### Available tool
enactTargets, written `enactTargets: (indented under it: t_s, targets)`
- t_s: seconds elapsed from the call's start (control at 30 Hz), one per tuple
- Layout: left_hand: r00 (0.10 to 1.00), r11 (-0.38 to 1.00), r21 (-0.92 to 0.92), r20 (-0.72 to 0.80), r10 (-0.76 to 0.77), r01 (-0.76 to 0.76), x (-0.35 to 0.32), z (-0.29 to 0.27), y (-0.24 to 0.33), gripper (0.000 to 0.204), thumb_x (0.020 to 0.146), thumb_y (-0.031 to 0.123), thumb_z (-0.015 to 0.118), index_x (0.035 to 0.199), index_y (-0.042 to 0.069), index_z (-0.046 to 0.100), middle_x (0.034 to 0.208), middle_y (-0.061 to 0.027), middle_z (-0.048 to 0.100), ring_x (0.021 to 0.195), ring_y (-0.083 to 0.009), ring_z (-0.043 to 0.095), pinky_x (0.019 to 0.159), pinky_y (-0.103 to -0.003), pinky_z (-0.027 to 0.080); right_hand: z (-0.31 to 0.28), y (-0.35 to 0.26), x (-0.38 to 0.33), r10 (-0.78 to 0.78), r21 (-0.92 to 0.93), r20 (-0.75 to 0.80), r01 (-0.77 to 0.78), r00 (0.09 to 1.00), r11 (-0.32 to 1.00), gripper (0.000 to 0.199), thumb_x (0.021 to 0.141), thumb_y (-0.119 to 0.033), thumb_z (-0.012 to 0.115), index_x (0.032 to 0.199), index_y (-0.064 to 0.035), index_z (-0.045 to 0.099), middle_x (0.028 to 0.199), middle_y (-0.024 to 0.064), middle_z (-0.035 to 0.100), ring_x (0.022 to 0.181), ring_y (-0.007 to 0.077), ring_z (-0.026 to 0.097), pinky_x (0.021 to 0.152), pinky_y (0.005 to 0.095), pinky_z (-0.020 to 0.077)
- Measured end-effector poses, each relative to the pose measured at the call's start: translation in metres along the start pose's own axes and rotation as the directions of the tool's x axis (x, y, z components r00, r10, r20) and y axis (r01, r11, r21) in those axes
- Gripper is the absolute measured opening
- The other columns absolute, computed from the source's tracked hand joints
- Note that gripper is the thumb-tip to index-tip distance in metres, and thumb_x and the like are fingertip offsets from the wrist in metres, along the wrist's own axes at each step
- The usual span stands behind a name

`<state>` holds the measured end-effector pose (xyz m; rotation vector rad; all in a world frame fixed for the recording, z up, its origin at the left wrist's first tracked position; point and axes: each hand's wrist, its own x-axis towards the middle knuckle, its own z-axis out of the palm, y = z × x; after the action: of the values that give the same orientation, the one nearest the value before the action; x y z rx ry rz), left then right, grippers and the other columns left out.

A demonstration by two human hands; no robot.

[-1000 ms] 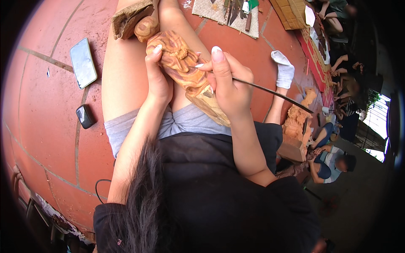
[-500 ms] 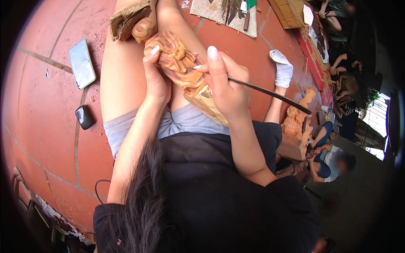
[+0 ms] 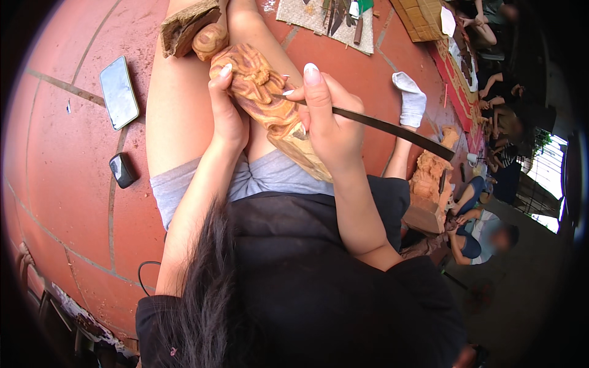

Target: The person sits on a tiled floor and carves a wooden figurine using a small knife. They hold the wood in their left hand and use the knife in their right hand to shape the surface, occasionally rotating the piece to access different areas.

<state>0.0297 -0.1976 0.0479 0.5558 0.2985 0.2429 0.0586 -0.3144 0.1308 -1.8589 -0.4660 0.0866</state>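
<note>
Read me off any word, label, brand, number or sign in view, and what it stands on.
None can be read.
Carved wooden figure, long flat tool: no lettering visible.
Phone: no legible text on its upturned face.
Red-and-yellow mat: markings too small to tell pattern from writing.

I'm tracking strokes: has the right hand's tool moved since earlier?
Yes: the tool has rolled, showing a broader face, and its outer end sits slightly higher against the orange statue.

One left hand (image 3: 229,119), one right hand (image 3: 333,126), one metal tool (image 3: 392,128), at least two carvings (image 3: 253,76) (only one held), one phone (image 3: 119,93), one small black object (image 3: 124,170) and one white sock (image 3: 410,102) show.
</note>
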Motion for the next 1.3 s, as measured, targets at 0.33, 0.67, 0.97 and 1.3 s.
enactTargets:
  t_s: [0.33,0.67,0.97,1.3]
  targets:
    - [0.996,1.0,0.028,-0.089,0.014,-0.011,0.002,0.0,-0.005,0.058,0.085,0.048,0.05,0.123,0.004,0.046,0.117,-0.0103,0.056,0.109,-0.0216,0.055,0.098,-0.038,0.042,-0.016,-0.004,0.008,0.189,0.164,-0.007,-0.186,0.982,0.969,0.031,0.094,-0.021,0.06,0.072,0.0015,0.061,0.056,-0.0015,0.054,0.051,0.0023,0.045,0.054,0.0185,0.0401]
    - [0.998,0.999,-0.049,0.061,-0.012,0.015,0.0,-0.001,0.003,0.065,0.08,0.054,0.048,0.116,-0.001,0.049,0.101,-0.0226,0.063,0.09,-0.0322,0.064,0.085,-0.04,0.052,-0.007,-0.006,0.006,-0.014,0.099,0.002,0.013,1.0,0.995,0.041,0.093,-0.03,0.062,0.07,0.0038,0.062,0.053,-0.0015,0.049,0.051,0.0023,0.042,0.045,0.0214,0.0323]
    - [0.995,0.995,-0.091,0.095,-0.019,0.028,0.001,-0.008,0.0,0.063,0.08,0.051,0.051,0.118,0.001,0.049,0.105,-0.0156,0.062,0.095,-0.0256,0.063,0.087,-0.038,0.05,-0.001,0.011,0.008,-0.213,0.07,0.031,0.21,0.977,0.975,0.04,0.089,-0.029,0.066,0.067,0.0024,0.057,0.051,0.0023,0.045,0.048,0.0058,0.042,0.043,0.0244,0.0338]
    - [0.991,0.995,-0.095,0.131,-0.009,0.021,0.0,-0.008,0.0,0.057,0.082,0.048,0.052,0.118,0.004,0.049,0.106,-0.0107,0.06,0.098,-0.0223,0.06,0.09,-0.036,0.047,-0.005,0.002,0.008,-0.077,0.011,-0.004,0.077,0.997,0.997,0.039,0.09,-0.026,0.067,0.065,0.0024,0.056,0.051,0.0011,0.047,0.048,0.0048,0.04,0.043,0.0243,0.0314]
